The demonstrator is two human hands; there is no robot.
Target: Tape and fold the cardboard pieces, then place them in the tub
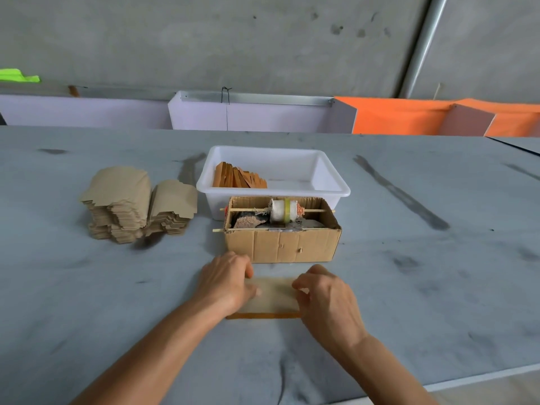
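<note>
We see a flat cardboard piece (271,296) lying on the grey tabletop (409,287), just in front of us, with both hands on it. Our left hand (226,280) rests over its left end, fingers curled down onto the surface; the grip there looks narrow, pressing the piece rather than lifting it. Our right hand (325,299) sits on the right end, its fingers bent at the edge, though we cannot tell whether that grip pinches the cardboard or only touches it. An orange-brown strip shows along the piece's near edge.

Just beyond the piece stands an open cardboard box (280,244) with a tape roll (283,210) threaded on a thin stick (315,211) laid across its top. Touching the far side of the box is the white tub (333,185), which holds a row of folded orange-brown pieces (238,176) leaning together in its left part.

To the left, well apart from the tub, a stack of unfolded cardboard blanks (128,206) sits on the tabletop in two leaning piles.
</note>
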